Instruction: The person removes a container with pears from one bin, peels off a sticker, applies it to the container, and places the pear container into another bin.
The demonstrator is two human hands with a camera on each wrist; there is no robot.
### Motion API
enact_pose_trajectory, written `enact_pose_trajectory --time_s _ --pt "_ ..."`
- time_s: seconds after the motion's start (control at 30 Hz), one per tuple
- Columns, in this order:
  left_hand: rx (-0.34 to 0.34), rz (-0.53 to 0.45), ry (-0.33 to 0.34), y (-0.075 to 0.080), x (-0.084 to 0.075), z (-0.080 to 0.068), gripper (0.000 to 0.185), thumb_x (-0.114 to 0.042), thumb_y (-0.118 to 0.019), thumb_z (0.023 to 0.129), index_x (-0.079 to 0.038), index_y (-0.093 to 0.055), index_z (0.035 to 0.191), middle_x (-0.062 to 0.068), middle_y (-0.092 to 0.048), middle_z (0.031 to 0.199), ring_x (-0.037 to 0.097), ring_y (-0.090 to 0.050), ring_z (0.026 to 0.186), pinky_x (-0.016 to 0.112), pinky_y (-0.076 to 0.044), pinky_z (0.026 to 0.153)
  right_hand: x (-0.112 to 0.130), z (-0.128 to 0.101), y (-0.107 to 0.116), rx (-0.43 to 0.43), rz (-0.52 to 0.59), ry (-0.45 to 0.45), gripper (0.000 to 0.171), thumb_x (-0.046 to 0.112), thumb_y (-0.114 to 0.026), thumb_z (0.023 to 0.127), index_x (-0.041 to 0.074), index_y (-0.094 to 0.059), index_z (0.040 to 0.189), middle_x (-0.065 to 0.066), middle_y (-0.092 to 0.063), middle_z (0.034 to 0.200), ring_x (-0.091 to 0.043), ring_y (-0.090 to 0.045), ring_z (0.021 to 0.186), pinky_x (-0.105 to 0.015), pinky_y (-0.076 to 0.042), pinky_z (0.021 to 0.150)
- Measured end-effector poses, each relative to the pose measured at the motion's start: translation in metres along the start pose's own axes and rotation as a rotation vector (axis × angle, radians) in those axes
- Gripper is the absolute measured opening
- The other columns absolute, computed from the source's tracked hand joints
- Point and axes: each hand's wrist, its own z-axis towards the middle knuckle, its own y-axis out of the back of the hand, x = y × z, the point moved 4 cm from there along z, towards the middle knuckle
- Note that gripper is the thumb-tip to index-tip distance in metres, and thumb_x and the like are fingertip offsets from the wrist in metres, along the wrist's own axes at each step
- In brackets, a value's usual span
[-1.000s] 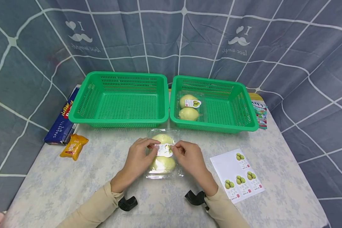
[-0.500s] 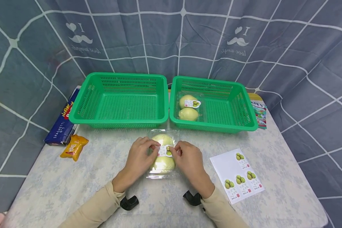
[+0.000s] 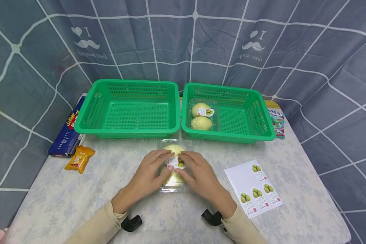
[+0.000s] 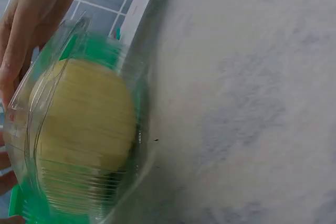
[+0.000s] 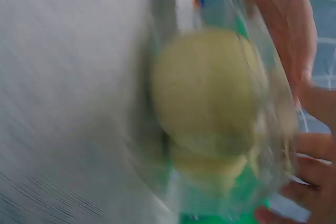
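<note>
A clear plastic clamshell box [image 3: 174, 189] with two pale yellow-green fruits [image 3: 174, 148] lies on the table in front of me. On its lid is a white label [image 3: 173, 162] printed with green fruit. My left hand [image 3: 149, 171] touches the label's left side with loosely extended fingers. From the other side, my right hand [image 3: 202, 174] reaches over the label's right end, its thumb and fingers spread and relaxed. Both wrist views show the box side-on, with a fruit [image 4: 86, 124] behind the ribbed plastic; the right wrist view is blurred.
Behind stand two green baskets; the left basket [image 3: 137, 130] is larger, and the right basket [image 3: 231, 135] holds another labelled box [image 3: 202, 117]. A label sheet [image 3: 236, 176] lies to the right. At left are a spaghetti box [image 3: 64, 137] and an orange packet [image 3: 80, 158]; a colourful packet [image 3: 277, 122] lies far right.
Both hands have let go of the label's ends, and it now lies on the lid. The fingers have gone from pinching to spread out over it. The box has stayed in place.
</note>
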Motion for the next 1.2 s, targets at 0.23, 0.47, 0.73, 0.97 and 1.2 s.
enact_pose_trajectory --time_s 0.23,0.47,0.73,0.97,1.2 --pt "0.233 0.137 -0.034 -0.006 0.007 -0.020 0.055 -0.037 -0.051 0.105 -0.019 -0.040 0.156 -0.003 -0.036 0.163 0.026 -0.029 0.154 0.070 -0.016 0.120 -0.004 -0.019 -0.013 0.232 -0.019 0.001 0.060 0.044 -0.049 0.105 0.014 -0.039 0.155 -0.002 -0.034 0.164 -0.025 -0.027 0.155 -0.052 -0.031 0.123" --pt "0.176 0.181 -0.058 0.008 0.021 -0.027 0.047 -0.034 -0.053 0.104 -0.028 -0.049 0.150 -0.006 -0.040 0.161 0.024 -0.029 0.154 0.069 -0.014 0.120 -0.018 -0.025 0.001 0.165 -0.057 -0.071 0.056 0.038 -0.056 0.102 0.017 -0.046 0.153 -0.010 -0.036 0.163 -0.034 -0.031 0.153 -0.058 -0.033 0.120" --pt "0.235 0.144 -0.126 -0.002 0.009 -0.023 0.055 -0.037 -0.054 0.103 -0.025 -0.041 0.155 -0.004 -0.037 0.163 0.025 -0.030 0.154 0.070 -0.016 0.120 -0.008 -0.023 -0.008 0.256 -0.022 0.028 0.063 0.044 -0.049 0.104 0.015 -0.035 0.158 -0.003 -0.030 0.166 -0.026 -0.025 0.156 -0.052 -0.030 0.123" --pt "0.201 0.157 -0.022 0.002 0.023 -0.026 0.047 -0.033 -0.046 0.107 -0.028 -0.043 0.154 -0.004 -0.037 0.163 0.029 -0.030 0.154 0.070 -0.018 0.119 -0.022 -0.026 -0.003 0.180 -0.017 -0.061 0.055 0.039 -0.055 0.103 0.019 -0.045 0.153 -0.008 -0.034 0.164 -0.032 -0.031 0.153 -0.055 -0.034 0.120" --pt "0.078 0.047 0.182 0.006 0.038 -0.025 0.052 -0.028 -0.048 0.107 -0.009 -0.040 0.155 0.018 -0.044 0.156 0.040 -0.044 0.142 0.062 -0.039 0.112 -0.033 -0.024 -0.002 0.135 0.101 -0.174 0.054 0.039 -0.055 0.103 0.020 -0.045 0.153 -0.012 -0.035 0.163 -0.034 -0.039 0.148 -0.058 -0.043 0.112"
